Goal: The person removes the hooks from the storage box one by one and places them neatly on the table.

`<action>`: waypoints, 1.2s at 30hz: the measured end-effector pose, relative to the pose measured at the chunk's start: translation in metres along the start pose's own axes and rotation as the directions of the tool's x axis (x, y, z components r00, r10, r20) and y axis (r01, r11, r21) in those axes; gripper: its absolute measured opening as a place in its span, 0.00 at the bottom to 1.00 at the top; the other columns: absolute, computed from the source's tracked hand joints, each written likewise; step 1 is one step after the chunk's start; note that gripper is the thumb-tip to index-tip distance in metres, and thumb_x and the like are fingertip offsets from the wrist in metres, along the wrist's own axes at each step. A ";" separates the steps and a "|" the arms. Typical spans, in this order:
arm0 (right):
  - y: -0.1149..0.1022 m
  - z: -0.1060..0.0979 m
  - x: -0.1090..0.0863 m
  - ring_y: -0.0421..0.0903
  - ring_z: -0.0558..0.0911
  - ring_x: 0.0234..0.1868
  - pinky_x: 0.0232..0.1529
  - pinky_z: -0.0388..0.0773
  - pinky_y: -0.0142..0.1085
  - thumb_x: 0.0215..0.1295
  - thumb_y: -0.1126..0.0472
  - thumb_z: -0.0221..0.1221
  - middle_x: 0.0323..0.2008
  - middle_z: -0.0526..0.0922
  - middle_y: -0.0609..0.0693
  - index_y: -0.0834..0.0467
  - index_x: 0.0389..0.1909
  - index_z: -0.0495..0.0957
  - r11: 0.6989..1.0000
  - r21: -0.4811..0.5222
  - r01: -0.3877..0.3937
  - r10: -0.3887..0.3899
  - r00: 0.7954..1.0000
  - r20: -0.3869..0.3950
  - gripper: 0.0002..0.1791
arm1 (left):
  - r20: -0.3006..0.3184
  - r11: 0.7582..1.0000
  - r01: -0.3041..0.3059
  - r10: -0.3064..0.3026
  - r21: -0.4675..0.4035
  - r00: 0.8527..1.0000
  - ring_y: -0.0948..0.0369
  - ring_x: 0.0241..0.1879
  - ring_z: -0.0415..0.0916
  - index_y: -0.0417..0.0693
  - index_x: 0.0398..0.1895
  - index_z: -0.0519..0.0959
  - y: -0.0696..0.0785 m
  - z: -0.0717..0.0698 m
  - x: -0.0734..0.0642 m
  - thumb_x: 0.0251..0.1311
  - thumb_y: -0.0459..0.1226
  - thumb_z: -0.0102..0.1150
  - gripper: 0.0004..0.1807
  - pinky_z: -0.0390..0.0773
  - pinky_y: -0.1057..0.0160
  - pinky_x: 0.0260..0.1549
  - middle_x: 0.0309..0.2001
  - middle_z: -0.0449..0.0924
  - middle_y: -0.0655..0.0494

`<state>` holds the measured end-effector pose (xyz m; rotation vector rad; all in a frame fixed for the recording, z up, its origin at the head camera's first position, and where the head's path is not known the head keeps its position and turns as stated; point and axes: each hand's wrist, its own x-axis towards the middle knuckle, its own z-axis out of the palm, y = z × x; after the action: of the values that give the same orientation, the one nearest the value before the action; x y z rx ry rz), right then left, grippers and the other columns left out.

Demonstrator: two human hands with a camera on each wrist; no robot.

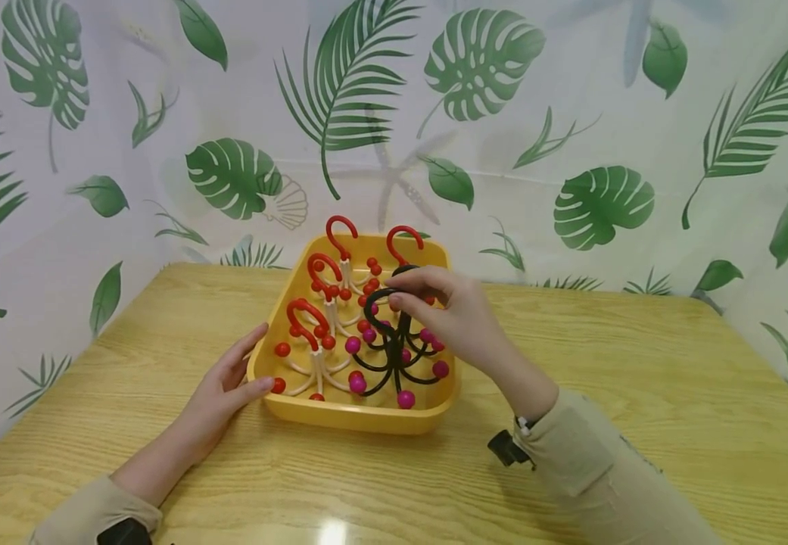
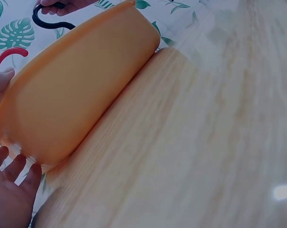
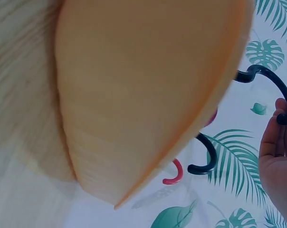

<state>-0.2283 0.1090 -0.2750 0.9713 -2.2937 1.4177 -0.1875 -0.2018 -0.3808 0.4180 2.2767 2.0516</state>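
Note:
A yellow plastic tray [image 1: 359,418] holds several hooked hangers with curved arms tipped by balls. My right hand [image 1: 458,314] pinches the curved top of the front black hanger [image 1: 394,354], which has magenta balls, between thumb and fingers. In the right wrist view, the fingertips meet at the end of that black hook [image 3: 272,76]. A second black hanger [image 1: 405,325] stands just behind, partly covered by the hand. At the tray's front left corner, my left hand [image 1: 216,397] holds the wall, thumb over the rim and fingers outside.
White hangers with red hooks, among them one at the front left [image 1: 316,363], stand along the tray's left side and back. The tray sits on a wooden table [image 1: 639,363]. A leaf-patterned backdrop [image 1: 380,174] rises behind.

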 end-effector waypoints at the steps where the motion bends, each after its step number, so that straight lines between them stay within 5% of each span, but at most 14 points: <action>1: -0.002 -0.001 0.001 0.44 0.82 0.36 0.37 0.79 0.36 0.62 0.65 0.62 0.37 0.84 0.47 0.61 0.44 0.82 1.000 0.008 0.009 -0.009 1.000 -0.002 0.10 | 0.000 1.000 -0.001 0.001 -0.002 1.000 0.49 0.71 0.45 0.53 0.76 0.50 0.000 0.000 0.000 0.66 0.32 0.53 0.38 0.63 0.76 0.53 0.74 0.46 0.49; 16: -0.022 -0.037 0.010 0.41 0.81 0.36 0.39 0.77 0.29 0.61 0.69 0.62 0.36 0.85 0.52 0.66 0.43 0.82 0.996 -0.039 0.083 -0.087 0.987 -0.132 0.10 | -0.005 1.000 -0.019 0.019 -0.019 1.000 0.49 0.71 0.48 0.52 0.76 0.50 -0.003 -0.002 -0.001 0.65 0.32 0.54 0.38 0.64 0.75 0.54 0.74 0.47 0.49; 27: -0.029 -0.092 0.006 0.42 0.79 0.35 0.34 0.73 0.26 0.61 0.63 0.64 0.36 0.84 0.44 0.61 0.46 0.83 0.990 -0.137 -0.025 -0.015 0.960 -0.278 0.13 | -0.037 0.999 -0.023 0.022 -0.031 0.999 0.49 0.68 0.54 0.47 0.75 0.51 0.000 -0.002 0.002 0.65 0.32 0.53 0.37 0.66 0.74 0.54 0.72 0.51 0.49; 31: -0.028 -0.109 0.006 0.40 0.81 0.37 0.40 0.74 0.24 0.61 0.62 0.64 0.36 0.84 0.43 0.60 0.47 0.83 0.981 -0.173 -0.088 0.039 0.963 -0.266 0.13 | -0.055 0.999 -0.008 0.006 -0.038 0.998 0.50 0.64 0.57 0.47 0.74 0.52 0.002 -0.002 0.002 0.66 0.33 0.52 0.35 0.69 0.72 0.52 0.69 0.54 0.48; 36: -0.022 -0.123 0.008 0.36 0.80 0.34 0.34 0.72 0.23 0.63 0.58 0.62 0.34 0.83 0.41 0.58 0.47 0.83 0.931 -0.322 -0.170 0.102 0.971 -0.216 0.14 | -0.057 0.999 -0.005 0.002 -0.048 0.998 0.50 0.62 0.59 0.46 0.74 0.52 0.002 -0.002 0.000 0.66 0.33 0.52 0.34 0.70 0.71 0.51 0.68 0.55 0.47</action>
<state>-0.2334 0.2063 -0.1962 0.5526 -2.3840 1.0571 -0.1878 -0.2033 -0.3782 0.3660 2.2530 2.1422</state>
